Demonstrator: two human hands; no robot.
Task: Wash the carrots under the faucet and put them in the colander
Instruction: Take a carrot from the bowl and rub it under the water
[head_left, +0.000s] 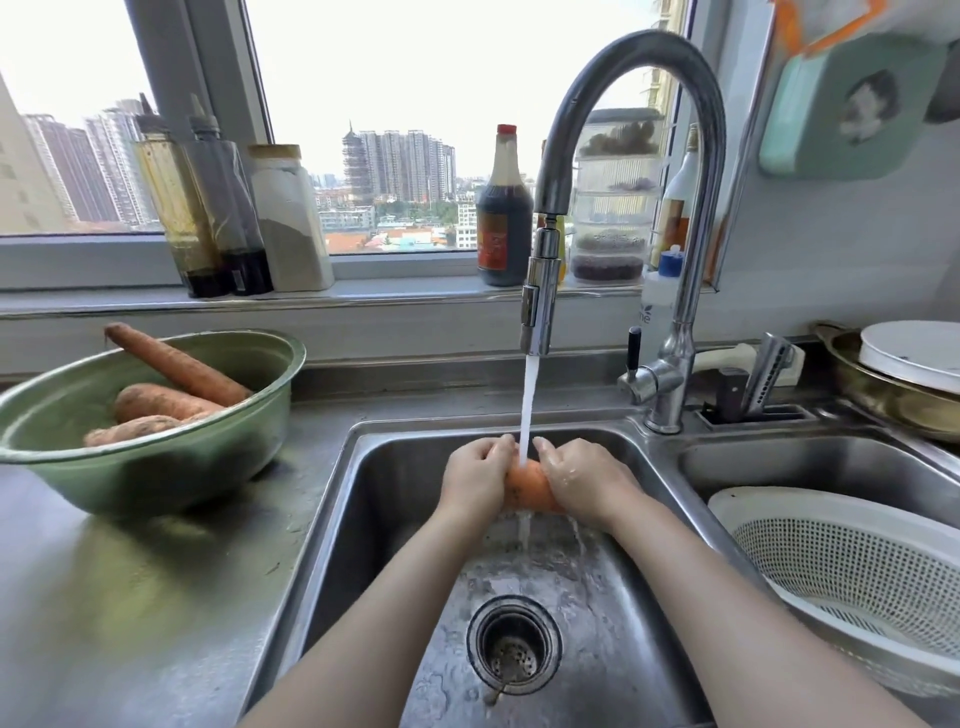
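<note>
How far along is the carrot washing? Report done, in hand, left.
Done: nothing yet; no carrot shows in the colander. In hand: left hand and right hand grip one carrot under the running faucet. Left: three dirty carrots wait in the bowl, then all go into the colander.

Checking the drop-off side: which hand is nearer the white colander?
Right. The right hand grips the carrot under the faucet, left of the colander; the left hand grips it farther left.
</note>
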